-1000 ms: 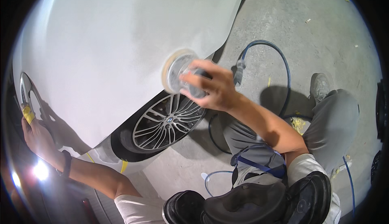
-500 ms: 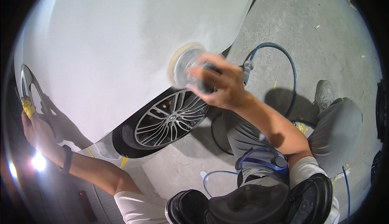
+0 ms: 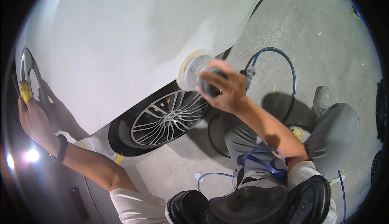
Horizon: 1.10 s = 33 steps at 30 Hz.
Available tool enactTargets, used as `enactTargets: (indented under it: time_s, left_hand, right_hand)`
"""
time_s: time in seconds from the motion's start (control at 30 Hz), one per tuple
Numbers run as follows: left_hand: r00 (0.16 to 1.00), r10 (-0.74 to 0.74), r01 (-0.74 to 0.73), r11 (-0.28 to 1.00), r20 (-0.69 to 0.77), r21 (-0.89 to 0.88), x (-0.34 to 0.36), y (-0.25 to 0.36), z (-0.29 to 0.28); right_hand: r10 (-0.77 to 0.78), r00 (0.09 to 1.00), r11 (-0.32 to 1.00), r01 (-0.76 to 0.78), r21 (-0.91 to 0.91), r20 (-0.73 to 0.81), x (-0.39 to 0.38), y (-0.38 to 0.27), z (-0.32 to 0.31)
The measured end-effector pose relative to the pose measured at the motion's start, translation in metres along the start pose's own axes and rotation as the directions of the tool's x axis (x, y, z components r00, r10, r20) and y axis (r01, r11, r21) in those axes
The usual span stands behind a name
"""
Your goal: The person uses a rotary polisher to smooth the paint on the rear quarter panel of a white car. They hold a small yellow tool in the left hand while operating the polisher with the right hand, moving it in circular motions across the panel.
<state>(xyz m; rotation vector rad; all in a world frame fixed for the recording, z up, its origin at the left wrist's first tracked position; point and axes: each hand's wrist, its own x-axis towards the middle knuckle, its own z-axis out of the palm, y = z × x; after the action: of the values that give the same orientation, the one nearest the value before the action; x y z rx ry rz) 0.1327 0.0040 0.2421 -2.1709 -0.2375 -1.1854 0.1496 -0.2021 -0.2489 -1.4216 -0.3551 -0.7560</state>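
White primed metal fills the upper frame: one car body panel (image 3: 121,42), curving down to one alloy wheel (image 3: 170,118) in a dark tyre. A person crouches beside it with two bare hands at work. The right hand (image 3: 225,88) is clenched around one round sander (image 3: 193,71), whose pale disc lies against the panel's lower edge just above the wheel arch; one blue air hose (image 3: 283,68) loops from the tool across the floor. The left hand (image 3: 34,121), wearing a dark wristband, rests with fingers spread flat on the panel's far left side, beside a strip of yellow masking tape (image 3: 25,92) at a chrome door handle (image 3: 26,64). The grey concrete floor (image 3: 324,29) is dusty and scuffed, in what looks like a workshop. Compared with half a second ago, the sander sits slightly further right along the panel edge; the left hand has barely shifted.
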Motion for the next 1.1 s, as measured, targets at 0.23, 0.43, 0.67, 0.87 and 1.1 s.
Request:
enactTargets:
  time_s: [0.23, 0.43, 0.67, 0.87, 1.1]
  left_hand:
    - [0.989, -0.104, 0.096, 0.992, 0.101, 0.081, 0.009, -0.008, 0.0]
    - [0.991, -0.103, 0.094, 0.99, 0.085, 0.108, 0.01, -0.02, 0.003]
    - [0.99, -0.065, 0.049, 0.991, 0.124, 0.124, 0.012, -0.022, 0.004]
    - [0.999, 0.003, -0.009, 0.992, 0.048, 0.125, 0.011, -0.029, 0.008]
    - [0.984, -0.137, 0.122, 0.983, 0.11, 0.133, 0.013, -0.031, 0.006]
  right_hand:
    - [-0.165, 0.986, 0.986, 0.165, -0.021, 0.01, -0.008, -0.003, -0.001]
    - [0.147, 0.987, 0.988, -0.143, -0.065, 0.062, -0.008, 0.006, 0.0]
    - [0.044, 0.999, 0.998, -0.043, -0.04, 0.03, 0.014, 0.009, -0.011]
    - [-0.075, 0.995, 0.988, 0.084, -0.129, 0.067, 0.013, 0.002, -0.01]
    - [0.103, 0.994, 0.987, -0.105, -0.124, -0.02, 0.032, 0.033, -0.024]
